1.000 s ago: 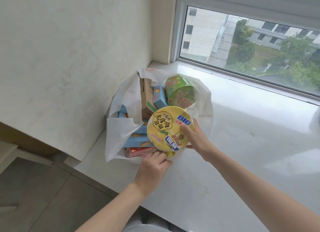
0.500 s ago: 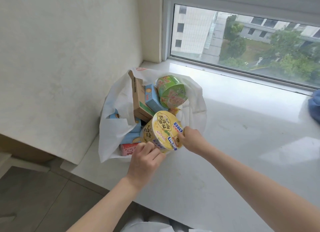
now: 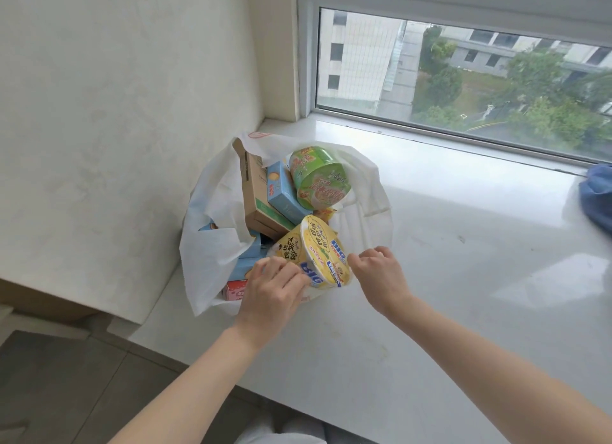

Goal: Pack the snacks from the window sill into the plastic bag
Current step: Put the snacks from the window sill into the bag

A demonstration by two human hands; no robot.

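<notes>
Snacks fill the white plastic bag (image 3: 212,261), which stands open at the left end of the pale window sill (image 3: 430,278), tight against the wall corner. Your yellow noodle bowl (image 3: 318,254) lies tipped on its side at the near mouth of the bag, its lid facing up and toward the window, resting on the packs beneath it. Your left hand (image 3: 271,297) is at the bowl's near left side, fingers curled against its wall and rim; that grip looks closed around the bowl's edge, though the fingertips are tucked out of sight, so you may only be pressing it. Your right hand (image 3: 377,274) sits just beside the bowl's right edge with its fingers curled in, and its grip appears to pinch the thin film of the bag's rim rather than the bowl. Deeper in the bag, a green noodle bowl (image 3: 318,178) leans on its side at the far edge, a brown cardboard box (image 3: 255,195) stands on end against the bag's left wall, and a light blue box (image 3: 281,191) leans between those two. More light blue packs (image 3: 245,264) lie lower down on the left, and a pink carton (image 3: 233,291) shows at the bag's near bottom. At the right edge of the sill lies a blue cloth (image 3: 596,198), well apart from the bag.
</notes>
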